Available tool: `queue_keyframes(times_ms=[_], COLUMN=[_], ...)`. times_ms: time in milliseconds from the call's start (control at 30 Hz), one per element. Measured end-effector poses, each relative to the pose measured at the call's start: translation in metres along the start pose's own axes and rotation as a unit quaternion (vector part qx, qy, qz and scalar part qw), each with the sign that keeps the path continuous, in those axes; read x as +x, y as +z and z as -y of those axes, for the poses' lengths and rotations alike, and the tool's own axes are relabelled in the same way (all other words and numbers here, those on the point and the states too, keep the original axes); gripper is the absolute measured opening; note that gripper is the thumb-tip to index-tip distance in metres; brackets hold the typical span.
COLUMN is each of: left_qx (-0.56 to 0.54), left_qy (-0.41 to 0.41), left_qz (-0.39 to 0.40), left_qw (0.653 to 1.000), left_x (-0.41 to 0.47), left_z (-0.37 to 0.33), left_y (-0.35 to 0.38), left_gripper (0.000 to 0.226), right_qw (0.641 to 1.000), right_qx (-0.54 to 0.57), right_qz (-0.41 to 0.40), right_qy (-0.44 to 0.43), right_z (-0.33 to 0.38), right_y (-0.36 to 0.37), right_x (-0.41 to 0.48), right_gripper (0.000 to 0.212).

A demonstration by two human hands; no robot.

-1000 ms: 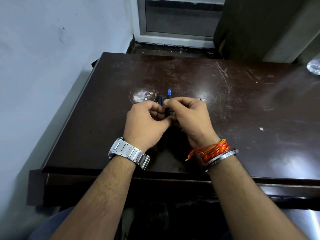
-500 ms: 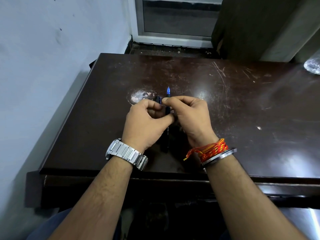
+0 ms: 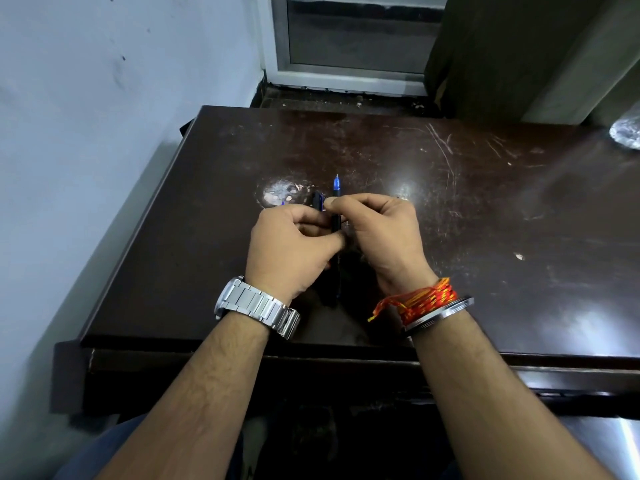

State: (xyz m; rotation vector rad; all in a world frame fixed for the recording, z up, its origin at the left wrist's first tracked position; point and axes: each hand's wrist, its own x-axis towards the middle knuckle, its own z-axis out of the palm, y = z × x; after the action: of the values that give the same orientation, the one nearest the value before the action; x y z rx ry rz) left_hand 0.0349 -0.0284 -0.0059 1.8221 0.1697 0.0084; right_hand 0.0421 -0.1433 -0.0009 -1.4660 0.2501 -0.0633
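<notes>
Hands meet above the dark brown, scratched wooden table [image 3: 485,220], nearer its front edge than its far one. The right hand [image 3: 384,233] pinches a slim black pen with a translucent blue tip [image 3: 335,221] between thumb and forefinger, just behind the tip; the pen points away from the person, and its tail runs back between the two wrists. The left hand [image 3: 291,247] curls its fingers round a short dark cap with a blue part [image 3: 318,200], held just beside the pen's barrel on its left; the left thumb seems to touch the barrel, though the contact is partly hidden.

The work in hand looks like capping the pen. The cap sits beside the barrel and behind the tip, so it has to travel forward and line up first. If it comes in tilted, the fine point may scrape the cap's rim or mark a fingertip with ink; a loose pinch could let the pen slide through the fingers as the cap is pushed on; the small cap could also slip and roll off the table.

A steel link watch [image 3: 256,306] sits on the left wrist; orange and red threads [image 3: 422,299] and a steel bangle [image 3: 440,313] on the right; a clear crinkled object [image 3: 627,133] lies at the table's far right corner.
</notes>
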Motion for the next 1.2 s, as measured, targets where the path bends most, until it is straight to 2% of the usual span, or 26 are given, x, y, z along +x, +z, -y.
queue_keyframes(times_ms=[100,267,367,433,567,733,867,1033,1100,1200], left_qx=[0.009,0.006,0.011,0.010,0.036,0.040,0.052,0.080,0.098,0.102], left_qy=[0.006,-0.011,0.006,-0.007,-0.011,-0.006,-0.006,0.005,0.025,0.030], left_qz=[-0.016,0.008,-0.025,-0.015,0.014,-0.020,-0.030,-0.041,-0.066,-0.135], left_qw=[1.000,1.000,1.000,1.000,0.999,0.999,0.998,0.996,0.993,0.985], left_x=[-0.001,0.000,0.000,0.000,0.000,-0.001,-0.002,-0.001,-0.001,0.003], left_z=[-0.001,-0.002,-0.001,-0.002,-0.001,0.001,0.002,0.003,0.000,-0.004], left_y=[0.000,0.000,-0.001,-0.001,0.001,-0.001,0.000,-0.001,-0.003,-0.011], left_gripper=[0.033,0.019,0.032,0.034,0.016,0.024,0.021,0.018,0.016,0.013], right_qw=[1.000,1.000,1.000,1.000,1.000,0.999,0.996,0.998,0.999,0.996], right_qx=[-0.012,-0.006,-0.020,-0.017,-0.018,-0.047,-0.081,-0.059,-0.047,-0.077], right_qz=[0.004,0.004,0.000,0.009,0.006,-0.007,-0.024,-0.017,-0.004,-0.053], right_qy=[-0.012,0.000,-0.013,-0.013,-0.002,-0.001,-0.009,-0.014,-0.009,0.011], right_z=[0.001,-0.002,-0.002,-0.002,-0.005,-0.009,-0.012,-0.013,-0.012,-0.011], right_y=[-0.001,0.000,-0.001,-0.001,0.000,0.000,-0.001,0.000,0.001,-0.001], right_x=[0.000,0.001,0.002,0.003,0.003,0.005,0.004,0.004,0.003,0.007], right_gripper=[0.010,0.009,0.009,0.009,0.009,0.019,0.025,0.021,0.026,0.033])
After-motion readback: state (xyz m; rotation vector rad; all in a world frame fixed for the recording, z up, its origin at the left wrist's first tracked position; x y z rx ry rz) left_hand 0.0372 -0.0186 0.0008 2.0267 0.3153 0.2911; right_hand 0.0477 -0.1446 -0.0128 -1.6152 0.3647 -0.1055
